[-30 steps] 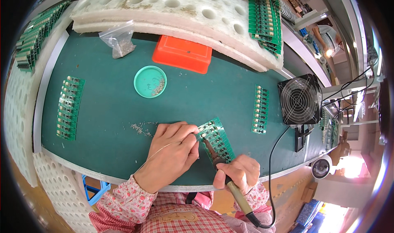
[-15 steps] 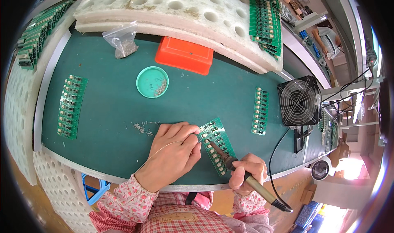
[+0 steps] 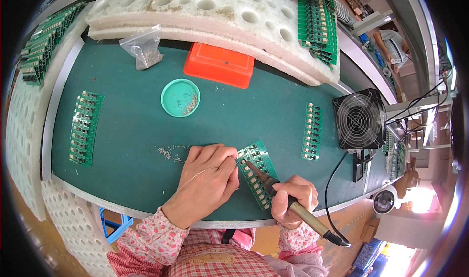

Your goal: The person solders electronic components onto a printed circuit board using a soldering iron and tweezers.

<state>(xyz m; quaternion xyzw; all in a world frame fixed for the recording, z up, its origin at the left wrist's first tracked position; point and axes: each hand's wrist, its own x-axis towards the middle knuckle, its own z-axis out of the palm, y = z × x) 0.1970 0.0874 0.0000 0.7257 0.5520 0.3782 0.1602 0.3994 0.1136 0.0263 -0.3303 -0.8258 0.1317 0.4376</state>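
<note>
In front of me a green circuit board with a row of small pale parts lies at a slant on the table. My right hand is closed around a soldering iron, whose dark tip rests at a part in the board's upper left. Just left of the board is my left hand, fingers pinched together close to its edge. A thin solder wire runs across the back of that hand and in between the fingers; its end is hard to make out.
Tiny loose parts lie left of my left hand. Farther off are a round green dish, a red bin and a plastic bag. Boards lie at left and right. A fan stands right; white foam spans the back.
The soldering iron's tip has shifted slightly up and left along the board, with my right hand following. My left hand stays almost where it was.
</note>
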